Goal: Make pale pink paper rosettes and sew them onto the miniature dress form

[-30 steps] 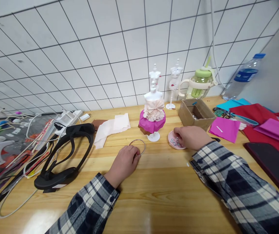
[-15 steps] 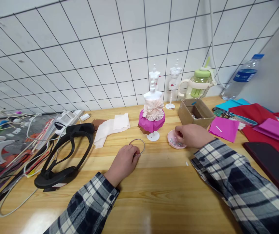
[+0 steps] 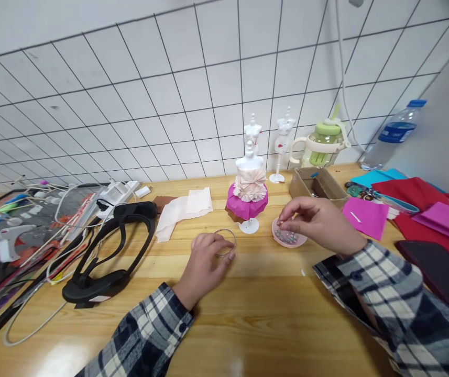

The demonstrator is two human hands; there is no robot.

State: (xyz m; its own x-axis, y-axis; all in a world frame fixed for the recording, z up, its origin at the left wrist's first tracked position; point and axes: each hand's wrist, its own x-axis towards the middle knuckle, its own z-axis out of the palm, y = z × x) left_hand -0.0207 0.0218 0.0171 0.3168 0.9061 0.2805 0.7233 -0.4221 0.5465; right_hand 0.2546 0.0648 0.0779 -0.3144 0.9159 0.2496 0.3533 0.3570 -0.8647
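Right hand (image 3: 322, 222) is poised with thumb and forefinger drawn close together over the near-left part of its reach, at the pink dish (image 3: 289, 244); whether a bead is pinched between them, I cannot tell. Small beads (image 3: 290, 237) lie in the dish, just below and beside those fingertips. If a bead is held there, it could slip out, because such a small, probably smooth piece offers little surface to grip. A finger catching the low rim could tip the dish and scatter its contents on the table (image 3: 248, 319). Left hand (image 3: 204, 262) lies low with its fingers at the thin metal ring (image 3: 235, 241), touching it; how firmly it holds on, I cannot tell. A light touch might let the ring slide or flip if its edge is pressed. Beyond and between the 2 hands, the dressed mannequin (image 3: 248, 196) stands upright on a small round base (image 3: 249, 226), left of the right fingertips. A sideways brush could topple it, since the skirt is much wider than that base, and could crush the pleated paper. The loose plaid cuff (image 3: 350, 285) behind the right hand might drag the white scrap (image 3: 303, 272) nearby.
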